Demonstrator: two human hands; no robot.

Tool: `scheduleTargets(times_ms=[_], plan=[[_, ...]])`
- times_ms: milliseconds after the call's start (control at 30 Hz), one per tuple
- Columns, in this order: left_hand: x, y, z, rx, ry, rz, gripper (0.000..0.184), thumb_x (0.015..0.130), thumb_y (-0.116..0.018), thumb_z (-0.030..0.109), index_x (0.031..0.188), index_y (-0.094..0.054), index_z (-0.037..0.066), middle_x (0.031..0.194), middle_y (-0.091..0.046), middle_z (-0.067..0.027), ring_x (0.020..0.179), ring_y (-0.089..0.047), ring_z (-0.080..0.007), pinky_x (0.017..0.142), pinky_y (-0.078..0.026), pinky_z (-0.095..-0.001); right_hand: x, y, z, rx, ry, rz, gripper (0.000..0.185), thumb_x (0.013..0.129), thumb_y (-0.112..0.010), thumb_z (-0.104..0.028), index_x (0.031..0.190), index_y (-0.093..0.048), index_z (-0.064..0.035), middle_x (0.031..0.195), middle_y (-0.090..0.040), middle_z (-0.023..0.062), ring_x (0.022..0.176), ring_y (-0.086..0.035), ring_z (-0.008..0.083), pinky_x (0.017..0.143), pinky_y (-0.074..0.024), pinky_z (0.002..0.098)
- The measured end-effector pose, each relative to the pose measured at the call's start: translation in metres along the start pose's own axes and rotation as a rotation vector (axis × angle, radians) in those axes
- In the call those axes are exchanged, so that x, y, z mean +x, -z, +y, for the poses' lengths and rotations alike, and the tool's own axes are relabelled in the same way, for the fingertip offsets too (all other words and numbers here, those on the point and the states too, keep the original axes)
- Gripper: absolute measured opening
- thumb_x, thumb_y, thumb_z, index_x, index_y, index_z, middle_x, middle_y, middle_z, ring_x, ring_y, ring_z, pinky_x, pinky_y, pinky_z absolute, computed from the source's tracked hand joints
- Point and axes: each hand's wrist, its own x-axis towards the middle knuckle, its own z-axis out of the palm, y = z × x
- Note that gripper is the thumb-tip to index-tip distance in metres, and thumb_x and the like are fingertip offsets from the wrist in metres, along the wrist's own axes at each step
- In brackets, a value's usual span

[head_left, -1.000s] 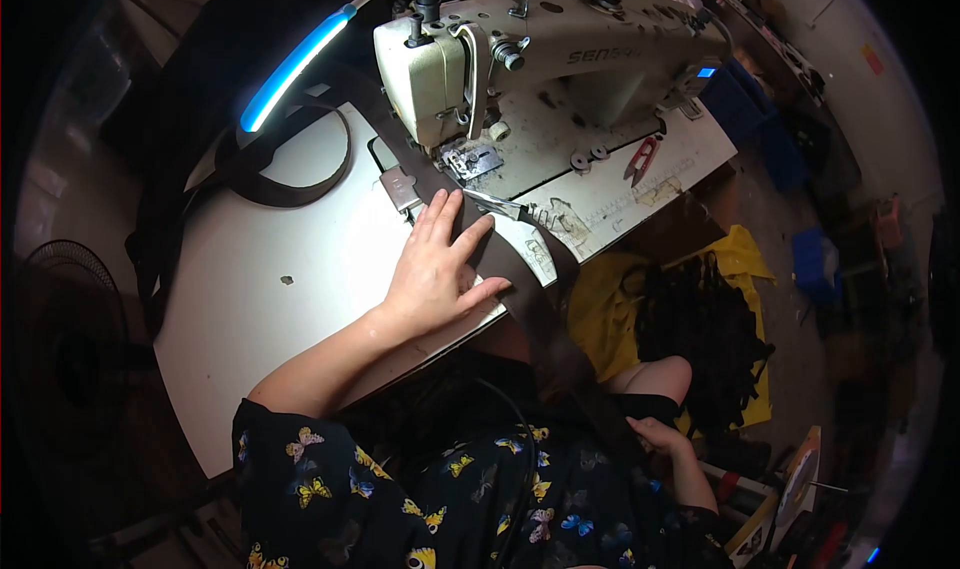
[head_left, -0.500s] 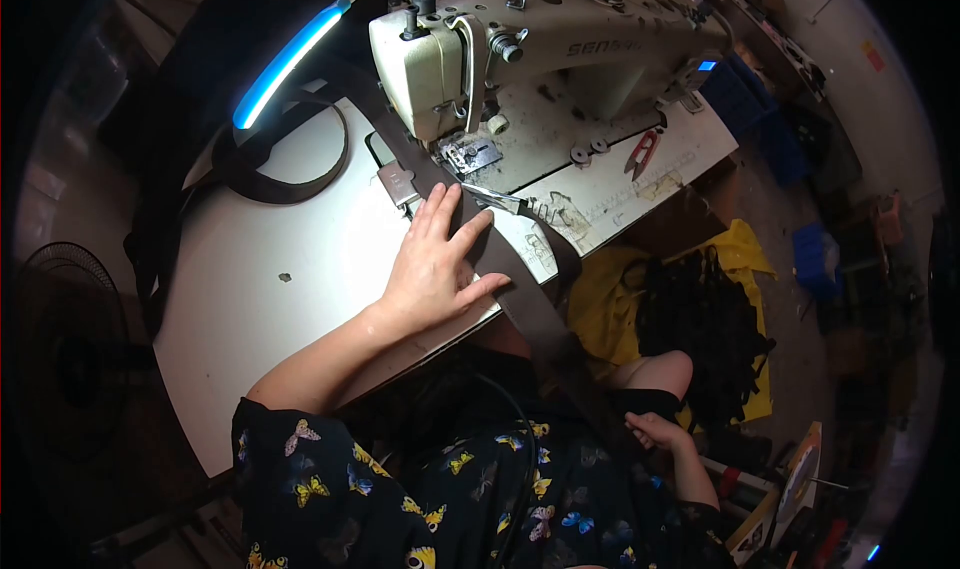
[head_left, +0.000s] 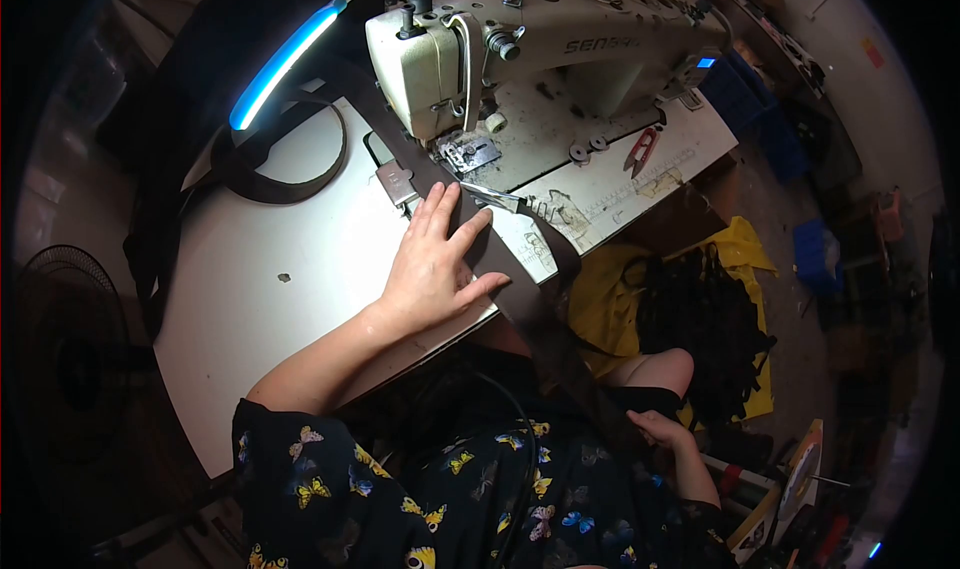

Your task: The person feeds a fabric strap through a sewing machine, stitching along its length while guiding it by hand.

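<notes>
My left hand (head_left: 425, 254) lies flat on a long dark fabric strip (head_left: 515, 294), fingers stretched and thumb apart. Its fingertips are close to a metal folder attachment (head_left: 490, 197), where a narrower dark band (head_left: 552, 241) hangs over the table edge. The wide strip runs past the presser foot area of a sewing machine (head_left: 560, 44) and down across my lap. Low on the right, my right hand (head_left: 662, 431) is closed at the strip's edge, fingers pinched on it and partly hidden.
A lit lamp (head_left: 285, 64) shines over the white table (head_left: 260, 319). Red thread snips (head_left: 642, 154) and two bobbins (head_left: 588, 150) lie by the machine. A dark strip loop (head_left: 285, 191) rests at the left. Below are yellow cloth (head_left: 745, 254) and a dark heap (head_left: 700, 329). A fan (head_left: 75, 309) stands left.
The fingers of my right hand have shifted slightly and look straighter. The hanging part of the strip near my lap has moved a little. My left hand stays in place.
</notes>
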Motion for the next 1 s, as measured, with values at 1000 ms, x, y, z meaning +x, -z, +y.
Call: scheduleTargets(times_ms=[1000], plan=[[0.000, -0.001, -0.001, 0.001, -0.012, 0.020, 0.071, 0.079, -0.074, 0.051, 0.134, -0.055, 0.010, 0.146, -0.035, -0.0317, 0.139, -0.031, -0.0491, 0.112, -0.031, -0.0542, 0.007, 0.004, 0.007, -0.038, -0.033, 0.038, 0.058, 0.088, -0.058, -0.066, 0.072, -0.058, -0.0104, 0.060, -0.053, -0.0026, 0.054, -0.053, 0.0067, 0.049, -0.0430, 0.0212]])
